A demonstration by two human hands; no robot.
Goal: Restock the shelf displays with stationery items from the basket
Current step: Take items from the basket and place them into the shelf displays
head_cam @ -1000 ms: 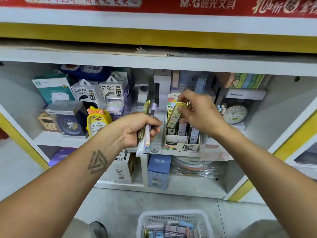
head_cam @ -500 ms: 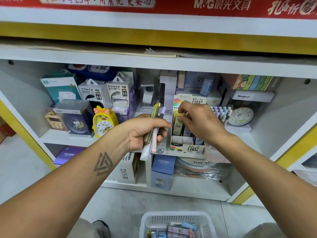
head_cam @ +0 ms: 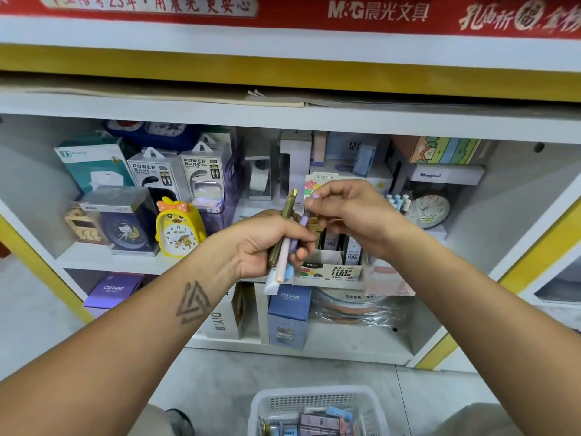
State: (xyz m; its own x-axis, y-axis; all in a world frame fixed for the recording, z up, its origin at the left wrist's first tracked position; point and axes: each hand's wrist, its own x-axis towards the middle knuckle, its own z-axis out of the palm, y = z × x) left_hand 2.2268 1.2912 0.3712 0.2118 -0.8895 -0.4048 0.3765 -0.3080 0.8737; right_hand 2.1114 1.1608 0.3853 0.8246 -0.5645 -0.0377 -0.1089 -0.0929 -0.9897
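Note:
My left hand (head_cam: 270, 243) grips a small bundle of stationery in front of the shelf: a green-gold lead case (head_cam: 290, 204), a pale pink pen (head_cam: 284, 256) and a purple pen (head_cam: 303, 220). My right hand (head_cam: 352, 212) pinches the top end of the purple pen, right beside my left hand. Just behind both hands stands a white cardboard display box (head_cam: 330, 272) of pencil-lead cases on the middle shelf. The white plastic basket (head_cam: 314, 401) with several stationery packs sits on the floor below.
The white shelf unit (head_cam: 283, 116) holds power bank boxes (head_cam: 185, 174), a yellow duck alarm clock (head_cam: 177, 228), a blue clock box (head_cam: 125, 225) and a round clock (head_cam: 427, 209) on the right. Blue and purple boxes stand on the lower shelf (head_cam: 314, 341).
My right hand has left the green-gold case in the display box and moved left to my left hand, where it now pinches the purple pen. My left hand has stayed put.

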